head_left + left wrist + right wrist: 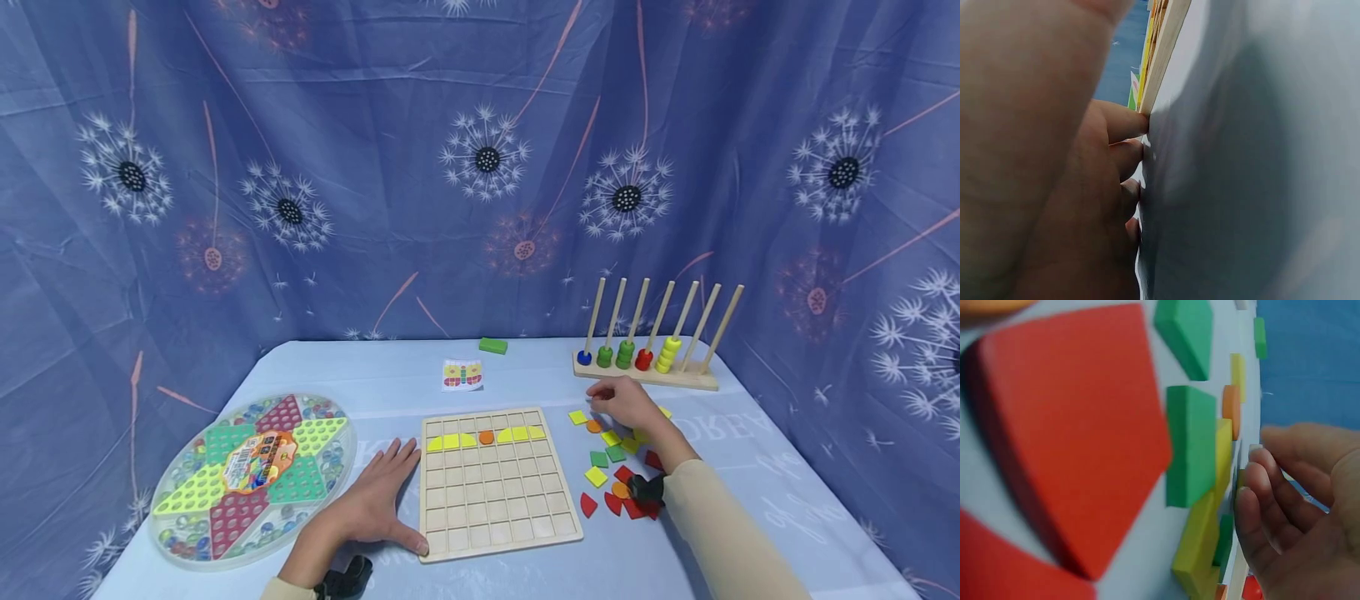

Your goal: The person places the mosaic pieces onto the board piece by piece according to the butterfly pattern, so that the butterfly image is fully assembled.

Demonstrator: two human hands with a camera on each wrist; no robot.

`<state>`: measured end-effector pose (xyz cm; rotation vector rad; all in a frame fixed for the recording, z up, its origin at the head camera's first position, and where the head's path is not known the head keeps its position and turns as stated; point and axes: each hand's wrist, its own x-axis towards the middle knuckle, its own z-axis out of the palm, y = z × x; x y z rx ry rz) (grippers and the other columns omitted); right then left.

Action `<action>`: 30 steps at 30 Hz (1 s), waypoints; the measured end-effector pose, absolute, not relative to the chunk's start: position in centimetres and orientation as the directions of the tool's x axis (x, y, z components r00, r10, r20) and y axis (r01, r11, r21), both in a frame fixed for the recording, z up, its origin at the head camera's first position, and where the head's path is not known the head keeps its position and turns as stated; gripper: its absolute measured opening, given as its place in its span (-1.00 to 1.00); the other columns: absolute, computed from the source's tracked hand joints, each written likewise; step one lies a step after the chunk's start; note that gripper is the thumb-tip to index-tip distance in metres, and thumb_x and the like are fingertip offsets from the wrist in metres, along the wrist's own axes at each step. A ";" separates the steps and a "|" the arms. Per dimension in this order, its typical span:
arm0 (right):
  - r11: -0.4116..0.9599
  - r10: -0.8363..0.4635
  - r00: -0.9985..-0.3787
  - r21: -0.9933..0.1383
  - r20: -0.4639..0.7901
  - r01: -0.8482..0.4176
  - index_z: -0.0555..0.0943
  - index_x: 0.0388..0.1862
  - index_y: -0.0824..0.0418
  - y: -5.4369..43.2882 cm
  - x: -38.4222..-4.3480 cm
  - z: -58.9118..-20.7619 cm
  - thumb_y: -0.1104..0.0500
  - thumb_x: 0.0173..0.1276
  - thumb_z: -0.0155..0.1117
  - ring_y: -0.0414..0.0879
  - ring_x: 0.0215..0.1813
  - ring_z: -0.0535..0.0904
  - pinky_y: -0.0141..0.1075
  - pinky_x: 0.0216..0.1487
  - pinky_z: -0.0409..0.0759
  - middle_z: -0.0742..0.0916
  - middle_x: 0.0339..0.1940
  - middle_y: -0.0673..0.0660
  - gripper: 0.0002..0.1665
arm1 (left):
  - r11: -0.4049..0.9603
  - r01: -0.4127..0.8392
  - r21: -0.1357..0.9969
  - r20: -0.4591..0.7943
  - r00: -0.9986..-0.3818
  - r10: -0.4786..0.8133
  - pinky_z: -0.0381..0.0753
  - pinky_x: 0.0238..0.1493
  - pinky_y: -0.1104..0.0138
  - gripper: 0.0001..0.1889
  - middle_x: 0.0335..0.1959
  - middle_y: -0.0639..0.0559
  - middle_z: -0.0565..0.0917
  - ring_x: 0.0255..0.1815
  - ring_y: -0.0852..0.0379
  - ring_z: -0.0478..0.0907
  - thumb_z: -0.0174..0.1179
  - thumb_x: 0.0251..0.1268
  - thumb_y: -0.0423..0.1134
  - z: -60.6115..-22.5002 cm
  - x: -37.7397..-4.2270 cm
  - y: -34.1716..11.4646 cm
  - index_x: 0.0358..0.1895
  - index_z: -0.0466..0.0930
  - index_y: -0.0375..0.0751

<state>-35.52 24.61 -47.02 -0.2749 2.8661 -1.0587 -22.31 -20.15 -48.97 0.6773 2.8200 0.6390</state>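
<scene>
Surface (pixel 390 381): pale, bearing faint lettering (pixel 731 428). Left: round game board (pixel 300 479). Centre: grid (pixel 495 492); beyond it, a card (pixel 462 375) and green block (pixel 492 345). Right rear: peg rack (pixel 645 375); nearer, loose red, yellow, green and orange tiles (pixel 596 477), some apparently overlapping, partly obscured.

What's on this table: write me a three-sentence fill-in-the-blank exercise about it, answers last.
1. The hand nearer the peg rack is the person's ____ one.
2. The wooden grid bears yellow pieces and one ____ disc.
3. In the head view, the rack's leftmost peg carries a ____ bead.
Missing words: right; orange; blue.
</scene>
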 end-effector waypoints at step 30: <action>0.780 -0.399 -0.916 -0.539 -0.037 -0.318 0.69 -0.26 0.12 20.9 -34.4 -46.3 0.12 0.07 0.49 -0.12 -0.31 0.50 -0.23 -0.22 0.56 0.64 -0.37 -0.04 -0.76 | 0.820 0.373 0.435 -0.087 -0.889 0.450 -0.22 0.45 -0.08 0.48 0.53 -0.14 -0.02 0.52 -0.18 -0.24 0.30 -0.58 0.63 -48.9 -22.3 -20.0 0.51 0.05 -0.25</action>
